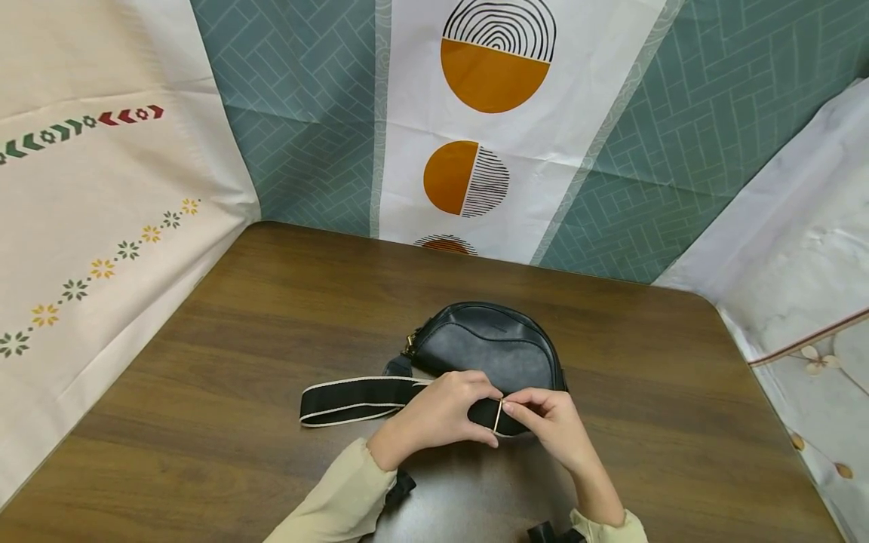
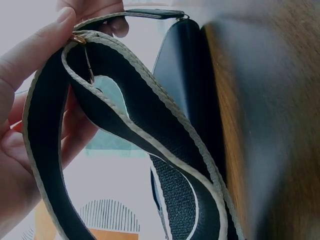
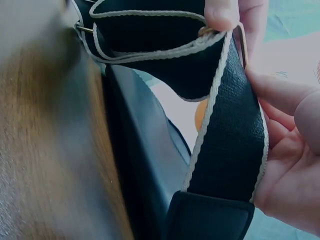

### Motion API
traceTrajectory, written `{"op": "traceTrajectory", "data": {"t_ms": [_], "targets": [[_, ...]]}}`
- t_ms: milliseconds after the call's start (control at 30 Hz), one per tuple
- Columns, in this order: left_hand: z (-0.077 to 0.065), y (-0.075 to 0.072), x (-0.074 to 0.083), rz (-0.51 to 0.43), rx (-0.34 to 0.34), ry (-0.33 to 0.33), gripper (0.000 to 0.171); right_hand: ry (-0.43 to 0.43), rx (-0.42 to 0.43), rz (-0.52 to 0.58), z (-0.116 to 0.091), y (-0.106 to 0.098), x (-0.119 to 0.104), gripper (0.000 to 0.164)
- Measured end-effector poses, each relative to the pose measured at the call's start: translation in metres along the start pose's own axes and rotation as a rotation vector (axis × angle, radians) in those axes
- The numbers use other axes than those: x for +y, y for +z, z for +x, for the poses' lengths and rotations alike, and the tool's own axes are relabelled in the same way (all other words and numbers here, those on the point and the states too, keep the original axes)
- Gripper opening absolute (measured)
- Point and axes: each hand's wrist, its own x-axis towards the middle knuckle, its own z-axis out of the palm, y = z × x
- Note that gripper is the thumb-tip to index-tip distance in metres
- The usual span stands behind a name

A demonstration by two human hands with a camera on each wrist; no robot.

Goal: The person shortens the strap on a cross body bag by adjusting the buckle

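A black half-moon shoulder bag lies on the table, its black strap with cream edging looped out to the left. In front of the bag, my left hand holds the strap, thumb and fingers to either side of it beside a thin gold slider buckle. My right hand pinches the buckle's far end between thumb and fingertips. From the left wrist, the doubled strap hangs in loops below the thumb. In the right wrist view, a single length runs down to a black leather end tab.
The brown wooden table extends around the bag. Gold hardware joins the strap at the bag's left end. Patterned cloth hangs behind the table, with pale cloths at both sides.
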Motion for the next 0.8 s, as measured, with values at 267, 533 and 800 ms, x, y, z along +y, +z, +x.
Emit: {"op": "traceTrajectory", "data": {"t_ms": [267,533,800], "targets": [[0.0,-0.001,0.0,-0.011,-0.001,0.002,0.044,0.07,-0.051,0.01,-0.002,-0.009,0.001,0.008],[-0.001,-0.001,-0.001,-0.017,-0.022,-0.02,0.042,0.086,-0.108,0.002,-0.008,-0.024,0.007,0.008],[0.0,0.0,0.0,-0.025,-0.027,-0.032,0.044,-0.006,-0.093,-0.003,-0.008,-0.022,0.012,0.006]]}}
